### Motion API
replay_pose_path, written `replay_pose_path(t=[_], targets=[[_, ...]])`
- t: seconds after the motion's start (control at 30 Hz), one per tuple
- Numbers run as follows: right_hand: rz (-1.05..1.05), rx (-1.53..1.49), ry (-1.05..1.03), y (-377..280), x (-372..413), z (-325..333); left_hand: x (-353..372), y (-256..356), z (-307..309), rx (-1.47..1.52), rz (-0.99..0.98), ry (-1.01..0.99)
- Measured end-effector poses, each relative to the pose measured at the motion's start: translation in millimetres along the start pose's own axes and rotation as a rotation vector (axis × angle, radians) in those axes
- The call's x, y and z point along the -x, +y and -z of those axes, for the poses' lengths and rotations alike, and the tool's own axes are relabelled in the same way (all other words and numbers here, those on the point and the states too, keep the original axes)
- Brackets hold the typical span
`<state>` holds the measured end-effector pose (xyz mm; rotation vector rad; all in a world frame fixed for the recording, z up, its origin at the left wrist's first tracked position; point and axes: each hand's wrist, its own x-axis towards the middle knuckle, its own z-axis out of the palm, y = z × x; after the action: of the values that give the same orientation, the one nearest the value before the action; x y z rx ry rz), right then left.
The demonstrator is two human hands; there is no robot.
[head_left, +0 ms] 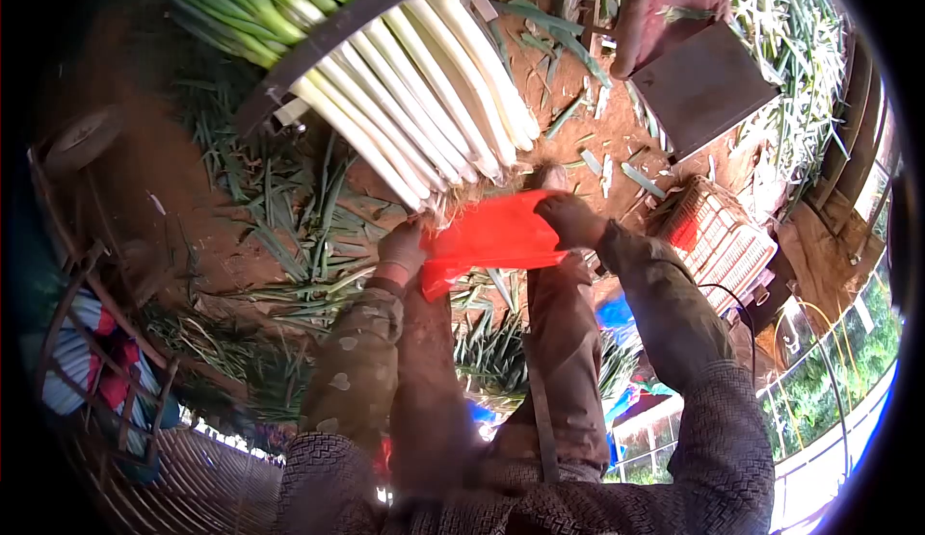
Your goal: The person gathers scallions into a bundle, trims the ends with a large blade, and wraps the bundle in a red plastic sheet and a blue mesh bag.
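Note:
A thin red plastic sheet (491,232) is stretched between my two hands, its surface bright in the light. My left hand (401,248) is closed on its left edge, while my right hand (571,219) grips the upper right corner. Just beyond the sheet lies a row of long white-stemmed leeks (414,102), root ends towards me and green tops at the upper left. The sheet's far edge overlaps some of the roots in this view. A curved dark metal bar (337,34) passes across the leeks.
Cut green leaves (260,198) litter the brown ground. A crate (718,236) stands at the right, below a dark flat panel (705,90). More leaf waste (790,44) is heaped at the upper right. A metal frame with striped bundles (101,362) sits at the left.

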<state>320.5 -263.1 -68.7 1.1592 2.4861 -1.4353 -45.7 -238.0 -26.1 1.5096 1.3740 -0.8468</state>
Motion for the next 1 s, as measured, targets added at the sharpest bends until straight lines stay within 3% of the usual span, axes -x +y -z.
replay_pose_path(t=[0.03, 0.1, 0.13, 0.17, 0.2, 0.27, 0.33, 0.4, 0.53, 0.57, 0.63, 0.7, 0.73, 0.77, 0.83, 0.87, 0.9, 1.0], targets=[[-0.008, 0.014, -0.014, 13.4, -13.9, -8.6, -16.3, -5.1, 1.1, -0.018, 0.032, -0.07], [-0.022, 0.048, -0.037, 44.7, -41.7, -23.1, -51.6, -23.0, -12.3, 0.001, 0.026, 0.015], [-0.15, 0.06, -0.21, 60.9, -57.9, -37.5, -72.6, -33.1, -15.7, 0.009, 0.035, -0.019], [-0.012, 0.201, -0.12, 75.5, -67.5, -38.7, -89.7, -40.3, -13.0, 0.017, 0.045, -0.055], [0.019, 0.211, -0.016, 89.9, -72.3, -41.2, -106.2, -57.9, -24.1, -0.01, -0.211, 0.158], [-0.151, -0.644, 0.177, 121.6, -95.1, -58.7, -138.5, -79.1, -36.3, -0.009, -0.225, 0.175], [-0.332, -1.343, 0.213, 164.9, -121.3, -81.4, -158.4, -88.8, -40.8, 0.006, -0.165, 0.134], [-0.276, -1.002, 0.136, 186.9, -153.8, -55.5, -171.1, -90.3, -43.5, 0.02, -0.136, 0.109], [-0.263, -0.792, 0.158, 146.5, -168.2, 25.3, -178.9, -91.0, -47.9, 0.044, -0.126, 0.1], [-0.198, -0.495, 0.124, 140.9, -166.1, 37.5, -178.0, -90.3, -48.3, 0.047, -0.128, 0.104], [-0.003, -0.34, 0.095, 139.3, -162.6, 51.3, -172.2, -83.7, -47.7, 0.058, -0.137, 0.103], [0.215, 0.104, 0.081, 117.6, -160.6, 90.9, -163.0, -73.9, -41.4, 0.062, -0.146, 0.121], [0.078, 0.058, -0.004, 111.1, -153.2, 98.1, -157.0, -67.6, -41.8, 0.062, -0.151, 0.132], [0.143, 0.232, -0.195, 110.5, -150.6, 102.4, -151.6, -64.8, -41.6, 0.069, -0.162, 0.144], [0.228, 0.411, -0.313, 107.7, -141.2, 103.7, -145.8, -59.0, -42.0, 0.086, -0.17, 0.177], [0.16, 0.457, -0.39, 109.3, -145.1, 104.3, -145.9, -58.6, -41.6, 0.099, -0.17, 0.195], [0.149, 0.311, -0.188, 109.6, -147.2, 106.6, -147.2, -58.9, -40.3, 0.113, -0.173, 0.22], [-0.019, 0.14, -0.171, 130.7, -183.3, 101.0, -157.6, -68.5, -30.4, 0.16, -0.189, 0.341]])
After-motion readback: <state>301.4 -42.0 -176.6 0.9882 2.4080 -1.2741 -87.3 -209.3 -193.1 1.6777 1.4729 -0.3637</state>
